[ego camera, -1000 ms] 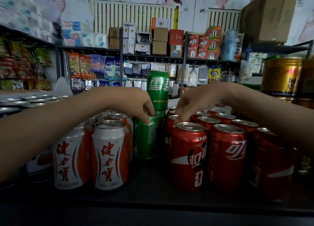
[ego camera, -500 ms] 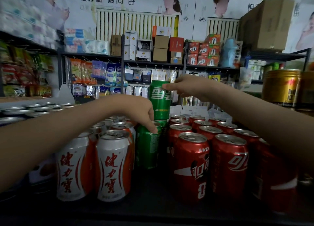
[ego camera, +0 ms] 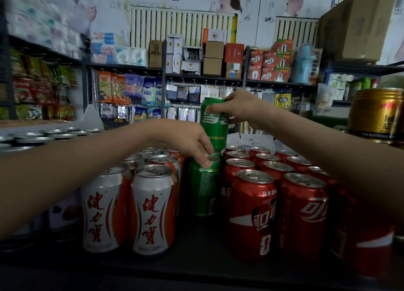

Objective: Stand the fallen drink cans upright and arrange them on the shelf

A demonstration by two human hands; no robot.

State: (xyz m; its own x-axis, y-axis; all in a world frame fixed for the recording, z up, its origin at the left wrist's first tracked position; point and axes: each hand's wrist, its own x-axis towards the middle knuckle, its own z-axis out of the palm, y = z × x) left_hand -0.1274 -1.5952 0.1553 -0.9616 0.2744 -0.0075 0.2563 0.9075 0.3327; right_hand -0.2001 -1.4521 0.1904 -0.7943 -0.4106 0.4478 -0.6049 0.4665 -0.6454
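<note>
On a dark shop shelf [ego camera: 196,247] with red aluminium cans [ego camera: 253,212] and white-and-orange cans [ego camera: 153,210] already upright in rows, fingers of the right hand [ego camera: 238,107] curled round a stacked green drink can [ego camera: 214,129] while the left hand [ego camera: 185,142] pinched the rim of a lower green can [ego camera: 204,188], both apparently awaiting placement.

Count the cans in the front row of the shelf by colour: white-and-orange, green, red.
White-and-orange cans: 2
Green can: 1
Red cans: 3
Total: 6

red cans [ego camera: 253,214]: glossy metal | shelf [ego camera: 196,247]: matt dark | box [ego camera: 358,26]: cardboard
</note>
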